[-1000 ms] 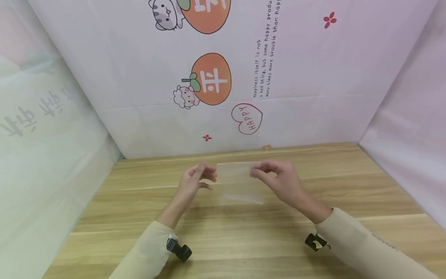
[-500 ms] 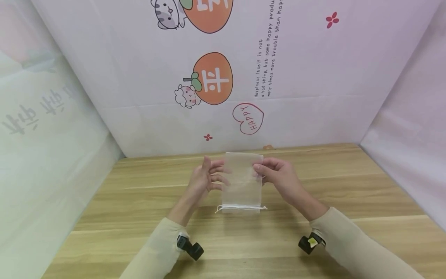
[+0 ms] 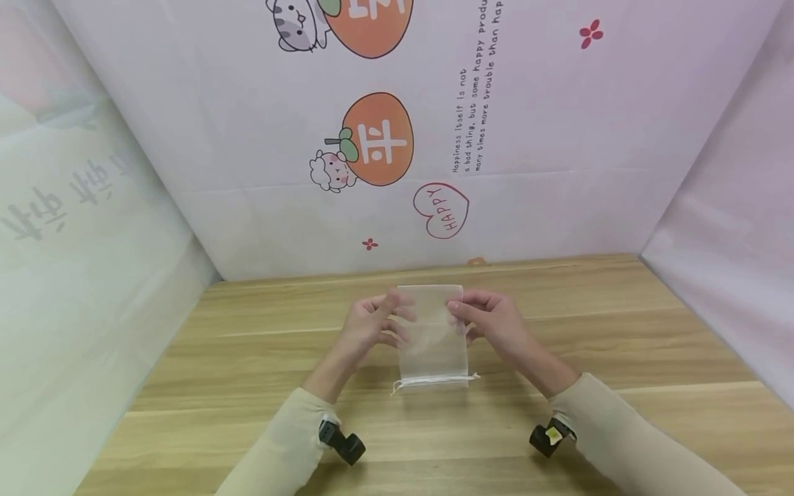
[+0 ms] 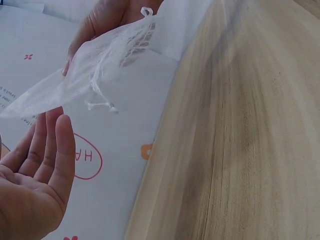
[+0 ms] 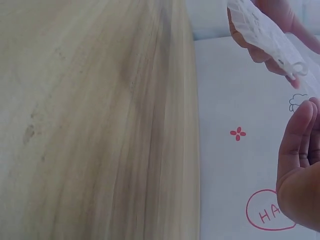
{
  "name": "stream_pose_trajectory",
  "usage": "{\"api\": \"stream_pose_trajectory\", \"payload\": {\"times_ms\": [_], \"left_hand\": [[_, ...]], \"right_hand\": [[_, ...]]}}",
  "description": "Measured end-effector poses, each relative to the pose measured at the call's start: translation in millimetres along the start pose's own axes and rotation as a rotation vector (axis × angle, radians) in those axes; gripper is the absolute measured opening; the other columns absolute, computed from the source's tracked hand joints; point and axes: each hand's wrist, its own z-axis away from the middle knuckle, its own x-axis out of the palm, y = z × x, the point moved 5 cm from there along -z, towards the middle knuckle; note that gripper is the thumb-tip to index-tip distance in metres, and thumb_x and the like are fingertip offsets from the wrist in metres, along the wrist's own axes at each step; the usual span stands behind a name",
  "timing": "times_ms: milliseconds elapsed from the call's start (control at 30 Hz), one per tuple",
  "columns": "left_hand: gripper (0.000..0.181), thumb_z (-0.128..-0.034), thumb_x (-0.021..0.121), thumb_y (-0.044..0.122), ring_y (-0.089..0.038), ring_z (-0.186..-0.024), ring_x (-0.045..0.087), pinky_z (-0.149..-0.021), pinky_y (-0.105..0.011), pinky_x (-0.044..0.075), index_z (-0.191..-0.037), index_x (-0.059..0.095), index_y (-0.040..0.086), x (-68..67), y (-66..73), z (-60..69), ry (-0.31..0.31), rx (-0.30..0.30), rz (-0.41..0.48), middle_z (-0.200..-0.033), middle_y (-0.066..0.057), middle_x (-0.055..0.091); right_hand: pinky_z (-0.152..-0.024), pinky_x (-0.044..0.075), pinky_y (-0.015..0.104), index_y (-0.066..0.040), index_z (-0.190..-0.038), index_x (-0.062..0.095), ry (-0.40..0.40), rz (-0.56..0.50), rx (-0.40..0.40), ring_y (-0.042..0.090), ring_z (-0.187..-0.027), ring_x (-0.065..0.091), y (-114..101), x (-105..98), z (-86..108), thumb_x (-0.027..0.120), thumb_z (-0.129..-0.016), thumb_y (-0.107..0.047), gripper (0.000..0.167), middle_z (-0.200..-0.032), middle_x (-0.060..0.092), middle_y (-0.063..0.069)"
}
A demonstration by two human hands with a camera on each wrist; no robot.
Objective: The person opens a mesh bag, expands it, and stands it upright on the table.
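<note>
In the head view a sheer white drawstring mesh bag [image 3: 432, 348] hangs upright above the table, its cord end [image 3: 434, 379] at the bottom. My right hand [image 3: 496, 320] pinches its right edge between thumb and fingers. My left hand [image 3: 367, 327] is at the left edge; its fingers lie behind the mesh and show through it, with the thumb near the edge. From the left wrist, the left hand [image 4: 37, 175] has fairly straight fingers reaching to the bag [image 4: 95, 70], and loose cord ends dangle. The right wrist view cuts off part of the right hand [image 5: 300, 170] and the bag [image 5: 267, 37].
Below both hands spreads a wood-grain table [image 3: 279, 413]. A white printed cloth [image 3: 527, 138] stands along its back edge, with pale cloth sides [image 3: 112, 207] to the left and right. Small black cameras [image 3: 350, 448] sit at both sleeve cuffs.
The bag swung from a tilted, flattened look to hanging upright with its cord visible, then dropped slightly. My left hand moved right until its fingers came behind the bag; the right hand kept its pinch.
</note>
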Motion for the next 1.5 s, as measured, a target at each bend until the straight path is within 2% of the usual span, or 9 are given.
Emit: {"api": "stream_pose_trajectory", "payload": {"times_ms": [200,433,567,833,933,1067,1167,1300,1500], "left_hand": [[0.044,-0.0994,0.064,0.038,-0.018,-0.062,0.067,-0.056,-0.030,0.058,-0.108,0.072,-0.005,1.5,-1.6,-1.3,0.053,-0.013,-0.031,-0.086,-0.010,0.072],[0.032,-0.0974,0.069,0.027,-0.016,-0.058,0.066,-0.055,-0.030,0.058,-0.097,0.073,-0.005,-0.7,-3.1,-1.8,0.122,-0.025,0.004,-0.076,-0.006,0.071],[0.030,-0.0976,0.069,0.024,-0.015,-0.057,0.066,-0.055,-0.031,0.058,-0.095,0.072,-0.005,-1.0,-3.6,-1.4,0.125,-0.024,0.019,-0.074,-0.006,0.070],[0.040,-0.0974,0.069,0.023,-0.015,-0.057,0.065,-0.056,-0.031,0.058,-0.104,0.066,-0.016,-0.8,-5.3,-1.2,0.110,-0.016,0.019,-0.075,-0.005,0.070],[0.037,-0.0971,0.070,0.023,-0.015,-0.057,0.065,-0.056,-0.031,0.058,-0.102,0.068,-0.014,-0.4,-5.4,-1.0,0.111,-0.015,0.026,-0.075,-0.005,0.070],[0.029,-0.0971,0.070,0.019,-0.015,-0.056,0.065,-0.056,-0.031,0.058,-0.098,0.070,-0.009,-0.6,-5.0,-0.4,0.117,-0.015,0.045,-0.074,-0.005,0.070],[0.027,-0.0971,0.070,0.019,-0.014,-0.056,0.065,-0.056,-0.031,0.059,-0.097,0.071,-0.008,-0.9,-4.6,0.2,0.116,-0.016,0.051,-0.074,-0.005,0.070],[0.026,-0.0973,0.069,0.019,-0.014,-0.055,0.065,-0.057,-0.031,0.059,-0.097,0.072,-0.007,-1.6,-5.1,0.9,0.115,-0.013,0.055,-0.074,-0.005,0.070],[0.029,-0.0969,0.070,0.022,-0.015,-0.056,0.065,-0.057,-0.031,0.059,-0.096,0.072,-0.007,-2.0,-6.3,1.1,0.122,-0.016,0.054,-0.075,-0.005,0.070]], "right_hand": [[-0.051,0.054,0.028,0.011,-0.108,0.068,0.010,0.010,0.007,0.012,-0.066,0.061,2.5,2.1,-0.1,0.072,-0.094,-0.014,0.028,-0.080,0.069,0.003],[-0.050,0.054,0.027,0.010,-0.106,0.069,0.013,0.014,-0.004,0.011,-0.064,0.060,4.9,3.6,-0.1,0.073,-0.094,-0.013,0.026,-0.077,0.069,0.003],[-0.051,0.054,0.028,0.009,-0.104,0.069,0.008,0.027,0.004,0.012,-0.065,0.060,5.3,4.7,0.2,0.073,-0.094,-0.014,0.025,-0.078,0.069,0.004],[-0.056,0.056,0.031,-0.003,-0.100,0.072,-0.029,0.053,-0.019,0.016,-0.067,0.062,2.7,6.9,2.2,0.069,-0.097,-0.019,0.017,-0.082,0.070,0.007],[-0.058,0.057,0.032,-0.001,-0.107,0.071,-0.024,0.076,-0.029,0.018,-0.069,0.064,2.4,7.4,2.0,0.065,-0.100,-0.024,0.025,-0.083,0.070,0.008],[-0.062,0.058,0.032,0.007,-0.115,0.067,0.007,0.075,-0.030,0.018,-0.073,0.066,1.0,5.9,-0.4,0.057,-0.104,-0.032,0.041,-0.086,0.070,0.009],[-0.064,0.058,0.032,0.009,-0.115,0.067,0.047,0.066,-0.024,0.018,-0.074,0.065,-0.8,3.9,-2.4,0.056,-0.104,-0.035,0.046,-0.085,0.070,0.009],[-0.064,0.058,0.032,0.007,-0.110,0.069,0.082,0.088,-0.018,0.018,-0.074,0.066,-1.3,3.4,-3.1,0.060,-0.103,-0.033,0.042,-0.083,0.070,0.009],[-0.061,0.057,0.030,0.007,-0.103,0.070,0.084,0.123,-0.077,0.018,-0.069,0.064,0.9,5.6,-3.3,0.063,-0.102,-0.023,0.031,-0.079,0.069,0.009]]}}
